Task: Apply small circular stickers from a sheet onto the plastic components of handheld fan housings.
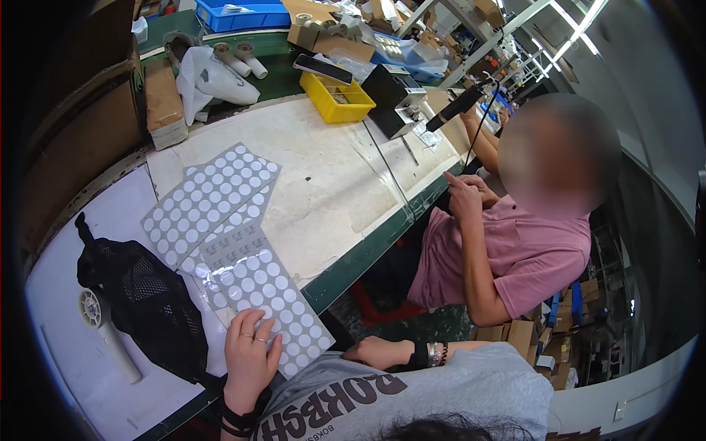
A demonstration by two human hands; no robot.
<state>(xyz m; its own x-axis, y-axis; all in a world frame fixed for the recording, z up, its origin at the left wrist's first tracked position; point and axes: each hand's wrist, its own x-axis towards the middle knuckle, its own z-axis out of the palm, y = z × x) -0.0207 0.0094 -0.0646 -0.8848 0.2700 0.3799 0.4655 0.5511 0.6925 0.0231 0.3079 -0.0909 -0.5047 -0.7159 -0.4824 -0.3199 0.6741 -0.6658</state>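
My left hand (250, 354), with rings on two fingers, lies flat with fingers apart on the near end of a clear sheet of white round stickers (268, 290). Another grey sheet of the same stickers (209, 200) lies fanned out just beyond it on the white tabletop (323, 176). My right hand (376, 351), bracelets at its wrist, rests at the table's green edge against my grey shirt. Its fingers are tucked out of sight. A black mesh bag (147, 301) lies left of my left hand, next to a small white hand-held fan (103, 323).
A co-worker in a pink shirt (515, 250) sits to my right, with a hanging black power screwdriver (456, 106) nearby. Farther back stand a yellow bin (337, 99) with a phone (322, 68) on it, a black box device (393, 99), a cardboard box (163, 103) and a blue tray (243, 13).
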